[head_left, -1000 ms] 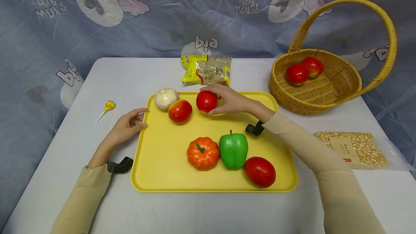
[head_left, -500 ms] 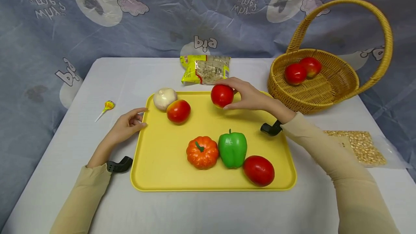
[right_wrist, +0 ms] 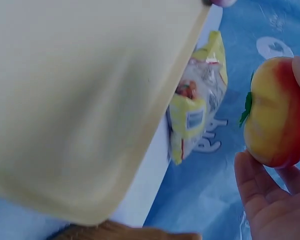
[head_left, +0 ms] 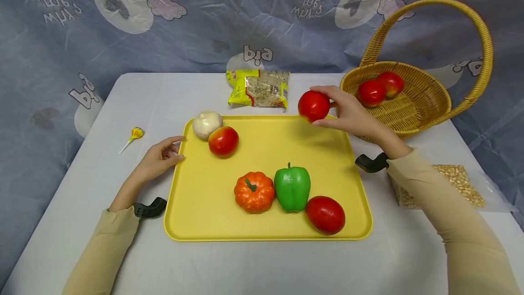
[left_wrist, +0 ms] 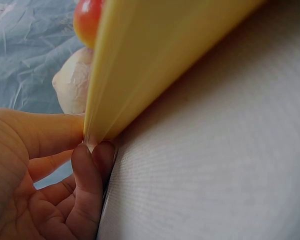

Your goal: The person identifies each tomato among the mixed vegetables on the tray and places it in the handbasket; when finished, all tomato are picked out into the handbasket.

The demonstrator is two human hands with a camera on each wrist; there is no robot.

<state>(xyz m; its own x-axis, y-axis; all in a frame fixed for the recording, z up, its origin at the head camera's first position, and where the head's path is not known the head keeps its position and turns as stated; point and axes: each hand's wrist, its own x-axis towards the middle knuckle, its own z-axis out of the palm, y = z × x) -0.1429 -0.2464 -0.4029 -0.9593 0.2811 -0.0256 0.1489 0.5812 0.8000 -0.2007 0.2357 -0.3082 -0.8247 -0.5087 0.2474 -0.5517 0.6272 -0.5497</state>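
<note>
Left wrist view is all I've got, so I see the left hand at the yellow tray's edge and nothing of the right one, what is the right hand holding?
Observer: The right hand holds a red-and-yellow fruit, raised clear of the tray.
Operator: Okay, and is there any container around that I can't see, and what's in it?
Observer: Yes, the head view shows two red fruits in a wicker basket at the far right of the table.
</note>
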